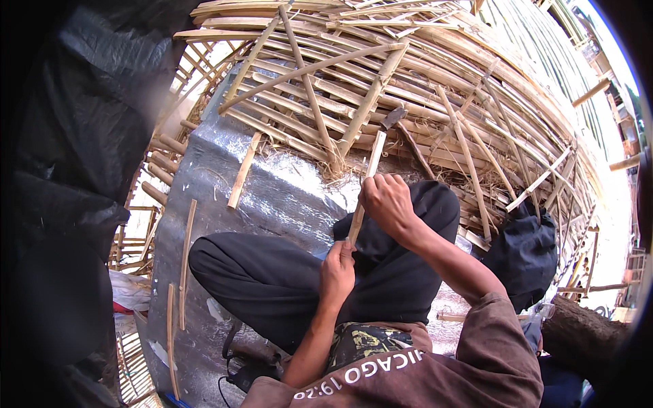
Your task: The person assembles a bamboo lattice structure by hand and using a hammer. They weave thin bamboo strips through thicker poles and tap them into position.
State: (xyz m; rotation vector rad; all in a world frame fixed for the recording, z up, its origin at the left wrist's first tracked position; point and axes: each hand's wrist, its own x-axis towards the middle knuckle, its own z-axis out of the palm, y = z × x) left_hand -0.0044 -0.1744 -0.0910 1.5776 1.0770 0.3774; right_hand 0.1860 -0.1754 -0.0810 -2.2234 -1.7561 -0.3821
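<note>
A flat, pale bamboo strip (373, 156) slants up and away from my lap. My left hand (337, 272) is closed round its near end, thumb along the strip. Farther up, my right hand (386, 198) wraps over the middle of the same strip with bent fingers. A thin dark bit shows beside the strip just above my right knuckles; whether it belongs to a tool in that hand I cannot tell. The strip's far end points toward a hammer (393, 117) with a dark head, resting by the bamboo slats.
My crossed legs in dark trousers rest on a silvery sheet (224, 177). Slatted bamboo panels (306, 88) with crossed braces lie ahead. Loose strips (187, 265) lie at left, beside a hanging black tarp (68, 170). A dark bag (524, 251) sits at right.
</note>
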